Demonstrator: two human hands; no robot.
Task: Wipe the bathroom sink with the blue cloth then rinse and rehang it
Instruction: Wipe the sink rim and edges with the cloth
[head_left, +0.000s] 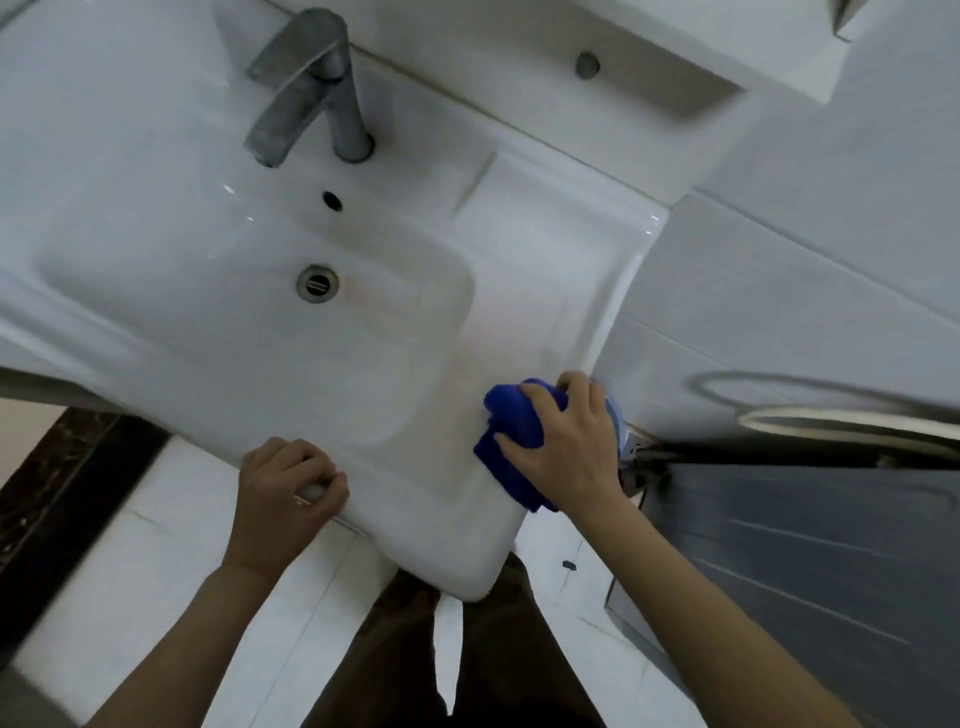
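The white ceramic sink (197, 208) fills the upper left of the head view, seen tilted. My right hand (566, 441) presses the bunched blue cloth (511, 421) flat on the sink's right ledge, close to its front corner. My left hand (288, 486) rests on the sink's front rim with its fingers curled over the edge and holds nothing. The grey metal tap (306, 88) stands at the back of the basin, with no water running. The round drain (317, 281) lies in the basin's middle.
A round metal towel ring (810, 410) sticks out from the tiled wall (831, 208) at the right, just beyond the cloth. A dark grey panel (810, 561) stands below it. A white recessed shelf (649, 78) is behind the sink. Pale floor tiles (156, 571) lie below.
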